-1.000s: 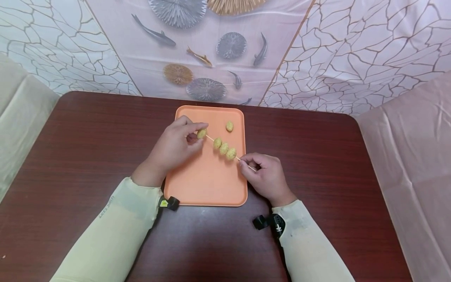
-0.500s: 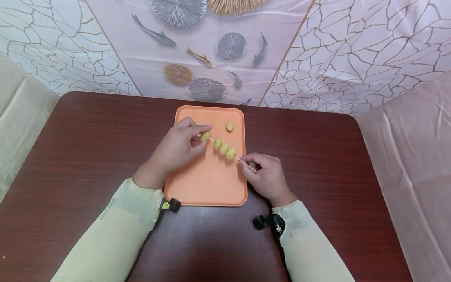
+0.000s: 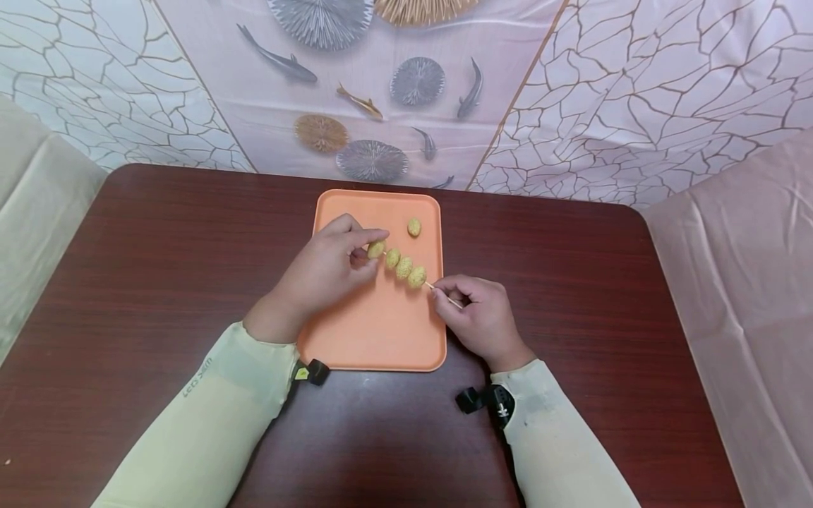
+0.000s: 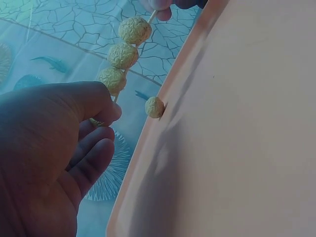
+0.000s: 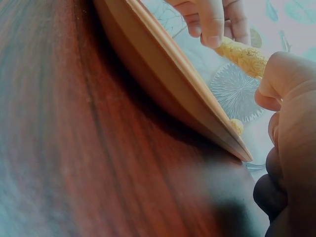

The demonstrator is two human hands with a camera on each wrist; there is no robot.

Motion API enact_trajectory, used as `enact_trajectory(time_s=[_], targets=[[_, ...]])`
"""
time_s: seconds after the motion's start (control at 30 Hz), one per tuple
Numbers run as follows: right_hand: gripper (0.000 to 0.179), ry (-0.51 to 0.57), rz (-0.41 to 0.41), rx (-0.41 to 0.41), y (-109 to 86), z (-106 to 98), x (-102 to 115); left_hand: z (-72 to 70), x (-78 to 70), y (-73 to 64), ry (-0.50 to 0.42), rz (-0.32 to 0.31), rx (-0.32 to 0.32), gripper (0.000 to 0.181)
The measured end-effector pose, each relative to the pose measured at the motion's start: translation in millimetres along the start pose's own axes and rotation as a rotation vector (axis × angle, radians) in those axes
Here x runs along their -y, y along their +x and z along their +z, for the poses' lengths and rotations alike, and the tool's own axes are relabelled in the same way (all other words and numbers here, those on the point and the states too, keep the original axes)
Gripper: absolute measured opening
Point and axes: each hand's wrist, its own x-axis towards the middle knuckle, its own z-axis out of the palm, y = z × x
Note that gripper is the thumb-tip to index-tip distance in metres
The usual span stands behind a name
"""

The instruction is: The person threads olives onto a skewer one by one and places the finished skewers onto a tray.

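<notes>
My right hand grips the lower end of a thin wooden skewer, which slants up to the left over an orange tray. Three yellow, wrinkled, egg-shaped balls sit threaded in a row on it. At the skewer's far end my left hand pinches another such ball between thumb and fingertips. A short bit of stick shows between that ball and the row in the left wrist view, where my fingers mostly cover the pinched ball. One loose ball lies near the tray's back right corner.
The tray lies on a dark reddish-brown table, near its back edge. Behind stands a patterned cloth backdrop with fish and round motifs. Plain cloth hangs along the right side. Each wrist wears a small black camera strap.
My left hand has moved right and slightly down with its ball, closing the gap to the three threaded balls. The right hand and the loose ball have stayed put.
</notes>
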Motion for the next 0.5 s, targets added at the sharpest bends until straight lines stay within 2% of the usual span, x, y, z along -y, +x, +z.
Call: enact_trajectory(time_s=[0.5], targets=[[0.006,-0.008,0.018,0.017,0.4,-1.2,1.4,1.3,-2.9,0.6,-0.009,0.011,0.021,0.045]])
